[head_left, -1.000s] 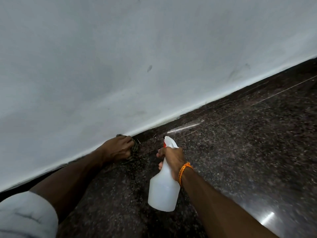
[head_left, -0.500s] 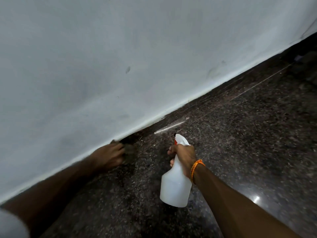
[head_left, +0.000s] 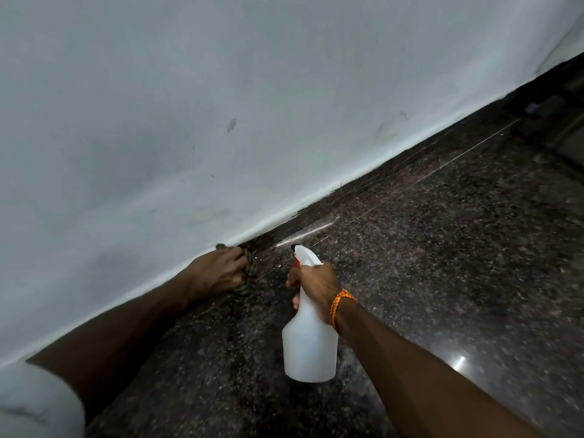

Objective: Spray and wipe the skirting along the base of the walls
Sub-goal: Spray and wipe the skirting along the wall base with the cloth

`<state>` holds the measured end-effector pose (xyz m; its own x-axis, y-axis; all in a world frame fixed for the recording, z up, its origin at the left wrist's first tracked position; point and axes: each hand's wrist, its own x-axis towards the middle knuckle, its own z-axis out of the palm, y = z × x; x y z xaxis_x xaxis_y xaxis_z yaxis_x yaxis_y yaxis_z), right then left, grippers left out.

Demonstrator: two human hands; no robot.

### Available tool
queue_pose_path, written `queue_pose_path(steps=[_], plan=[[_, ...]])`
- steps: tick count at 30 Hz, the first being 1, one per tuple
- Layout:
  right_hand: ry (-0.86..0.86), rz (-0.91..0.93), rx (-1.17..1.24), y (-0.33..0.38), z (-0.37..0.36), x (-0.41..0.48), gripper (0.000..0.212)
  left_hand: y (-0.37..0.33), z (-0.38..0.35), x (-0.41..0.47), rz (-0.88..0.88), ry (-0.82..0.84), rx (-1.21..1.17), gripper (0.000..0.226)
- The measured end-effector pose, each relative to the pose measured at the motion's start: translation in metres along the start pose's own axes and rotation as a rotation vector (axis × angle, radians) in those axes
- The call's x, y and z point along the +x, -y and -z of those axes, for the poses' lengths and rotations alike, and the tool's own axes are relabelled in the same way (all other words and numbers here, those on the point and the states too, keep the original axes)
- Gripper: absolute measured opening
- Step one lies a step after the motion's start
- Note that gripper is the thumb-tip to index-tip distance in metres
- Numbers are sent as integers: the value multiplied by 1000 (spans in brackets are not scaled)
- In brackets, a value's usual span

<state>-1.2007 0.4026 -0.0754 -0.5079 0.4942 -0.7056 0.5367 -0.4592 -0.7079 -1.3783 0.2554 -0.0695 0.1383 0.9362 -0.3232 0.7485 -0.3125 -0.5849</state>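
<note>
A dark granite skirting (head_left: 319, 208) runs diagonally along the foot of the white wall (head_left: 221, 105). My left hand (head_left: 215, 273) is closed on a dark bunched cloth (head_left: 249, 275) and presses it against the skirting at the wall's base. My right hand (head_left: 317, 286) grips the neck of a white spray bottle (head_left: 309, 346) with a red trigger. The bottle's nozzle points at the skirting just right of the cloth. An orange thread band circles my right wrist.
Speckled dark granite floor (head_left: 442, 263) fills the right and lower part of the view, with light reflections on it. The wall carries a few small grey marks. A darker strip, perhaps a step or threshold (head_left: 565, 128), lies at the far right.
My left hand with the cloth has slid a little to the right along the skirting. The right hand and bottle have stayed just to its right, and the view has shifted.
</note>
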Motion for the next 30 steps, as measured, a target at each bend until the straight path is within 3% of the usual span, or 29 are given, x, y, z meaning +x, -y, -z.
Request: queue_pose_path(steps=[3,6,9,11,14,18,20,22,25,30], plan=[[-35,26,-25,0,10,1,44,7,12,34,-9,-84,-66,27],[-104,29,-28,2,28,3,39,10,23,71,-11,-72,-91,16],[-177,34,-53,7,40,11,39,11,25,83,127,-56,-195,9],[-196,26,-59,12,46,14,44,6,17,74,122,-88,-261,13],[-191,36,-43,21,50,11,50,-2,-2,45,53,-76,-153,6],[-139,79,-88,25,55,4,53,-1,-6,41,25,-93,-102,30],[-138,88,-85,25,56,1,57,6,5,45,35,-136,-60,22],[-120,88,-121,29,57,-6,52,13,13,46,51,-142,-80,12],[-95,102,-143,37,61,-9,39,15,8,33,49,-120,-123,27],[-66,104,-171,42,65,1,46,5,-1,-2,47,-41,-32,31]])
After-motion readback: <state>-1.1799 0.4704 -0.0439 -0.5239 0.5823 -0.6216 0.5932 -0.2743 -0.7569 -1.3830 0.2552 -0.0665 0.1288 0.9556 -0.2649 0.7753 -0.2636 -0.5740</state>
